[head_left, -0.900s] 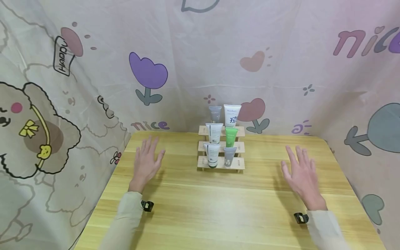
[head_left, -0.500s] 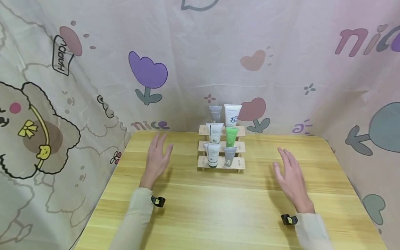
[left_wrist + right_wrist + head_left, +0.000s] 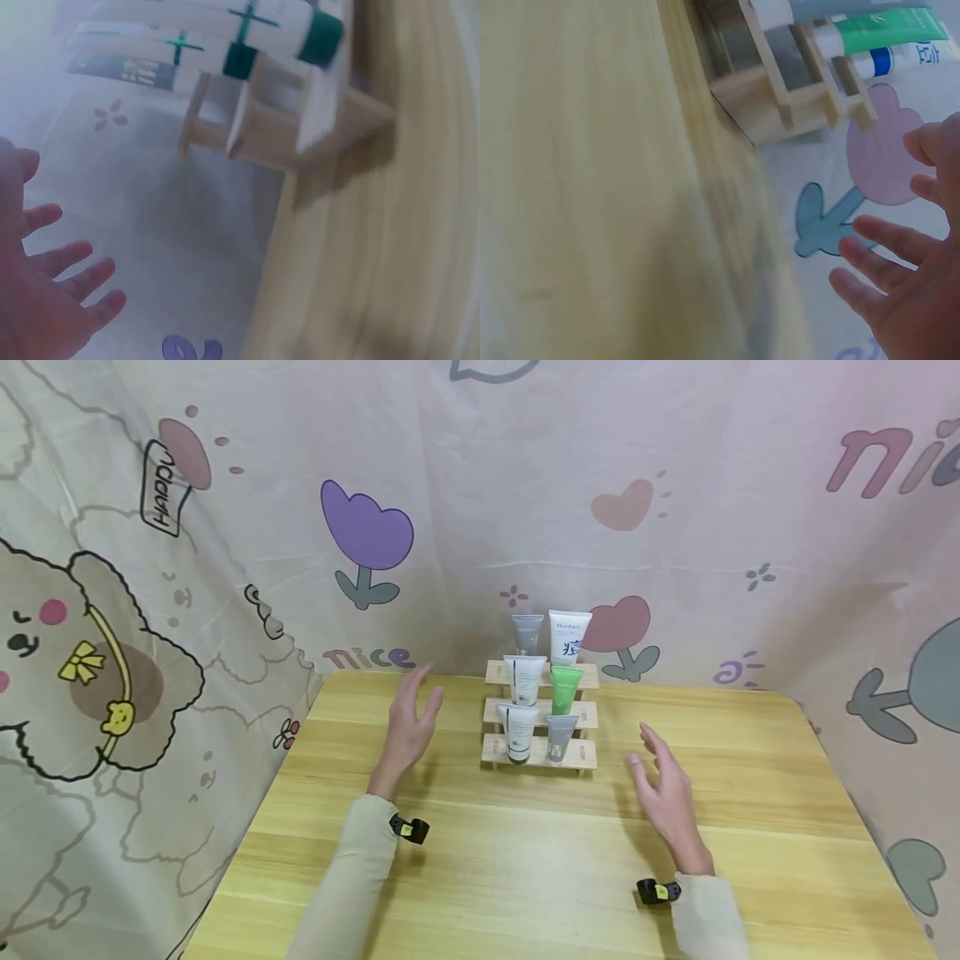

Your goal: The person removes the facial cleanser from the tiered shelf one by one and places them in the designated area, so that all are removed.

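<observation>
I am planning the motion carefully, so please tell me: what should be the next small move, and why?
I would probably ease the right grip toward the front gray squeeze tube on the wooden display rack: this grip is open and empty, and that tube stands at the rack's front right.

The head view is bright and evenly lit, with a pale glare patch on the worktop and soft shadows inward of the left hand and right hand. Both wrist views are dimmer and blurred; the left washes out hazily at upper left.
</observation>
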A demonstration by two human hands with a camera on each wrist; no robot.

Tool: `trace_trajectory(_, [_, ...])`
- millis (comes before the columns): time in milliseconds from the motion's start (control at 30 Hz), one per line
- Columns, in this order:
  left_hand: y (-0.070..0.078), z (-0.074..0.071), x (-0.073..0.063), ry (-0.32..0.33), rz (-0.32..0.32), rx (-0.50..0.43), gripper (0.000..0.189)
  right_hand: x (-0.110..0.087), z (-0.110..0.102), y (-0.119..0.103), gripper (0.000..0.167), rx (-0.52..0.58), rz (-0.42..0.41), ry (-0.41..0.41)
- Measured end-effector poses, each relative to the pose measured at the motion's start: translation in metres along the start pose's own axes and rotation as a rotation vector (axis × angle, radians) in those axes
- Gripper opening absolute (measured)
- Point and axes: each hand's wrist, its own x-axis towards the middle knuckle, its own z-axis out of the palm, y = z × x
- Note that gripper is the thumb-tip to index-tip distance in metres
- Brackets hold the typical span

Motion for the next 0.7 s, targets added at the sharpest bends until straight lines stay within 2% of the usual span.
trace_trajectory(200, [0.016, 0.012, 0.014, -0.009, -0.017, -0.23, 0.046, -0.003, 0.021, -0.003, 0.052, 0.19, 0.064, -0.008])
trace_trajectory(333, [0.025, 0.018, 0.025, -0.013, -0.039, -0.326, 0.044, -0.003, 0.028, -0.018, 0.049, 0.283, 0.083, -0.012])
trace_trajectory(467, [0.031, 0.024, 0.036, -0.012, -0.05, -0.401, 0.042, -0.003, 0.035, -0.028, 0.047, 0.384, 0.145, -0.04])
trace_trajectory(567, [0.034, 0.028, 0.044, -0.039, -0.06, -0.445, 0.042, -0.005, 0.044, -0.021, 0.047, 0.42, 0.203, -0.046])
trace_trajectory(700, [0.04, 0.035, 0.053, -0.075, -0.092, -0.484, 0.042, -0.009, 0.055, -0.005, 0.047, 0.409, 0.255, -0.028])
